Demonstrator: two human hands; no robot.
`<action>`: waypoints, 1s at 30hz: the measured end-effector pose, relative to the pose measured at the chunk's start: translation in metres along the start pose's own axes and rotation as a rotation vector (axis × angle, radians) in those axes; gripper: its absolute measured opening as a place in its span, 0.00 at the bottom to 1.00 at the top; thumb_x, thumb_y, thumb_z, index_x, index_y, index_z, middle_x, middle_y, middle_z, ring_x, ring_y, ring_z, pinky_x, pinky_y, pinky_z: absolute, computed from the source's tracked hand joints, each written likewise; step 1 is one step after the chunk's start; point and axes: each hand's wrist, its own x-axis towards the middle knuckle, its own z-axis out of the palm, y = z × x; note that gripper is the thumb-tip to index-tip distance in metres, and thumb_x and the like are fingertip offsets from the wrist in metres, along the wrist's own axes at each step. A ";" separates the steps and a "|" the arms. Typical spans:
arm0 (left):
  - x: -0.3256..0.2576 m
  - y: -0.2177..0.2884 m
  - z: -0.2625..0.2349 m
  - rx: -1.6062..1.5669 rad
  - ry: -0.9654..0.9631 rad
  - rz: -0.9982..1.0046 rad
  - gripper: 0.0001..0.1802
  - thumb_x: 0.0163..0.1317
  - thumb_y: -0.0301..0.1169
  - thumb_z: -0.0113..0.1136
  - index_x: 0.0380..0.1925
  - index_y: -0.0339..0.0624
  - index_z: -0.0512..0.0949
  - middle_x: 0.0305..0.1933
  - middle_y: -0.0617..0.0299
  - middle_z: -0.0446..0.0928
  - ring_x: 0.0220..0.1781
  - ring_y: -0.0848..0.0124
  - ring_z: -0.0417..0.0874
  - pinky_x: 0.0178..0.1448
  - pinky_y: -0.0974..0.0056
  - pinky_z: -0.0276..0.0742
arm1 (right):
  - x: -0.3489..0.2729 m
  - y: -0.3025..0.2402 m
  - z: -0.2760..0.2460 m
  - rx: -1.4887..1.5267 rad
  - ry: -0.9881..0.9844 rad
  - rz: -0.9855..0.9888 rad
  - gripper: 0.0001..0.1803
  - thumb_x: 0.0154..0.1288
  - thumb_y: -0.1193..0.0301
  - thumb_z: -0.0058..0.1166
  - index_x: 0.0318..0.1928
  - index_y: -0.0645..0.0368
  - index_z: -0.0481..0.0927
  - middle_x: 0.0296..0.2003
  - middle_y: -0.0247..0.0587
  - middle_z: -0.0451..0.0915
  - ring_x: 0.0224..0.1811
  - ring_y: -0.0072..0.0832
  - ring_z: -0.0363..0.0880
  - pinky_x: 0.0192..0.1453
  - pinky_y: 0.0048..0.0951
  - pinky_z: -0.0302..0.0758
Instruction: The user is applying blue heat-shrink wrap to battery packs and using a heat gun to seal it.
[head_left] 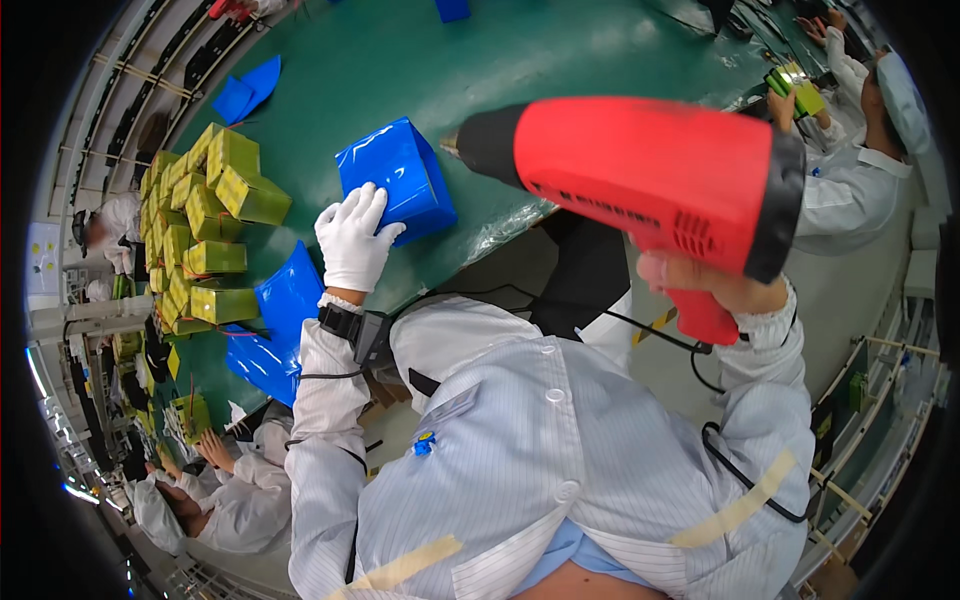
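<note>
From the head camera, the left hand [354, 240] in a white glove lies flat, fingers spread, on the side of a blue wrapped block [398, 192] on the green table [560, 50]. The right hand [715, 285] is wrapped tight around the handle of a red heat gun [650, 175], whose black nose points at the block.

A pile of yellow-green blocks [200, 230] sits to the left, with loose blue sleeves [280, 310] beside it. The big gun hides part of the table. The right fingers are mostly hidden.

The table edge runs just below the block. There is open green table above it. Other people sit at the far right and lower left.
</note>
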 end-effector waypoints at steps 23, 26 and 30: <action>-0.010 -0.003 0.009 0.026 0.118 0.033 0.24 0.52 0.40 0.71 0.50 0.52 0.78 0.57 0.70 0.80 0.56 0.71 0.79 0.58 0.54 0.66 | 0.088 -0.064 0.051 -0.036 -0.045 0.048 0.21 0.58 0.62 0.74 0.45 0.60 0.82 0.26 0.34 0.79 0.22 0.22 0.77 0.25 0.27 0.75; -0.009 0.001 0.006 0.018 0.124 0.013 0.23 0.49 0.38 0.73 0.47 0.49 0.83 0.56 0.67 0.82 0.56 0.68 0.81 0.58 0.54 0.70 | 0.085 -0.070 0.052 -0.043 -0.019 0.069 0.22 0.58 0.62 0.74 0.46 0.60 0.82 0.25 0.33 0.78 0.22 0.22 0.77 0.25 0.26 0.74; -0.008 0.002 0.006 0.018 0.126 0.015 0.23 0.49 0.38 0.73 0.47 0.49 0.83 0.56 0.67 0.83 0.56 0.68 0.81 0.58 0.55 0.70 | 0.080 -0.073 0.050 -0.067 -0.002 0.058 0.22 0.58 0.61 0.74 0.47 0.60 0.82 0.25 0.33 0.78 0.21 0.21 0.77 0.25 0.26 0.74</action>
